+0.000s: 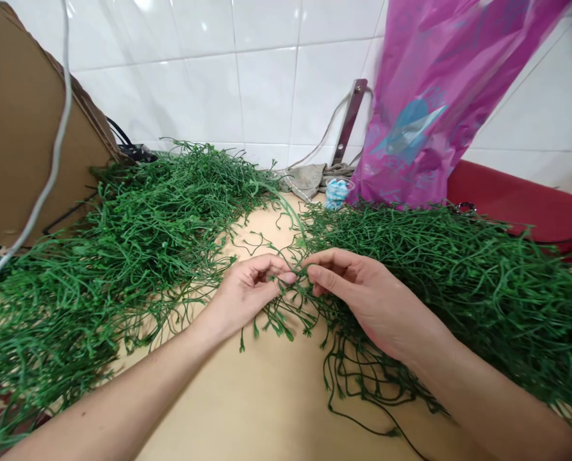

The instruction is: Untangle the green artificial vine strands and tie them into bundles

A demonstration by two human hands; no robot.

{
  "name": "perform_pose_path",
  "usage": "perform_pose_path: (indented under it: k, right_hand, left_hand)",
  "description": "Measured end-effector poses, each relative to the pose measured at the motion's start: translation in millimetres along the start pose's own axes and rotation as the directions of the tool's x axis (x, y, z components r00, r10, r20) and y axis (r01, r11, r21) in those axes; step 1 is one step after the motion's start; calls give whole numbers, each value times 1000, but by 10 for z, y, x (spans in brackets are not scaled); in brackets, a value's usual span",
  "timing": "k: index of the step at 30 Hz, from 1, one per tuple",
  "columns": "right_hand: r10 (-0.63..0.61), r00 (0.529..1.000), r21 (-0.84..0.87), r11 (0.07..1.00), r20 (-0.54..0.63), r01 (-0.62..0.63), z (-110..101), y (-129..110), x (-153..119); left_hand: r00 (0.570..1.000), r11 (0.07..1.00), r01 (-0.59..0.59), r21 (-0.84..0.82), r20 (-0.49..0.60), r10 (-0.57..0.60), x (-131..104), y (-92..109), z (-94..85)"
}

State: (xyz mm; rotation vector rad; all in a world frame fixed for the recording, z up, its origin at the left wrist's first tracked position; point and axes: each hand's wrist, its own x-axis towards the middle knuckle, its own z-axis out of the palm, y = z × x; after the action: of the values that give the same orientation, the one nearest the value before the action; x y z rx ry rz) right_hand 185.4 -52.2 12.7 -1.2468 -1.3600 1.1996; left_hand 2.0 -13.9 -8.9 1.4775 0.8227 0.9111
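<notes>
Near the middle of the view, my left hand (pixel 254 285) pinches thin green plastic stems (pixel 283 320) between thumb and fingers. Close on its right, my right hand (pixel 348 282) is closed at the fingertips on the green stems too. The two sets of fingertips are a short gap apart, with stems crossing between them. Several stem ends with small buds hang below my left hand. A large pile of green stems (pixel 146 224) lies to the left, and another pile (pixel 482 275) lies to the right, partly behind my right forearm.
On the left stand a cardboard box (pixel 26 128) and a pale cable (pixel 55 153). A purple plastic bag (pixel 424 96), a blue-and-white item (pixel 336 192), a grey cloth (pixel 307 180) and a metal bracket (pixel 350 118) are at the back, before a tiled wall. Something red (pixel 511 192) lies at right.
</notes>
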Motion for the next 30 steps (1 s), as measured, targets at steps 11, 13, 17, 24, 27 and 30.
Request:
perform_pose_path:
  k: [11,13,17,24,27,30]
  right_hand:
    - [-64,998,-309,949,13,65,-61,-19,-3]
    - [20,999,-230,973,39,-11,-77,-34,-9]
    - [137,979,-130,984,151,-118,-150,-79,-26]
    - [-160,985,-540,825,64,169,-281,-143,-115]
    - [-392,920,-660,687,15,304,-250,-152,-137]
    - [-454,890,-710,609,55,354,-169,-125,-119]
  left_hand:
    - [999,1000,19,5,-50,-18,-9,-9,11]
    - [998,1000,18,21,-67,-17,-10,-16,18]
    - [996,993,-36,115,-73,44,-10,-33,7]
    - [985,958,-116,261,-91,145,-13,-27,-20]
    - [981,943,-140,302,-88,174,-18,-16,-8]
    - [980,934,-158,322,-62,188,-34,-7,7]
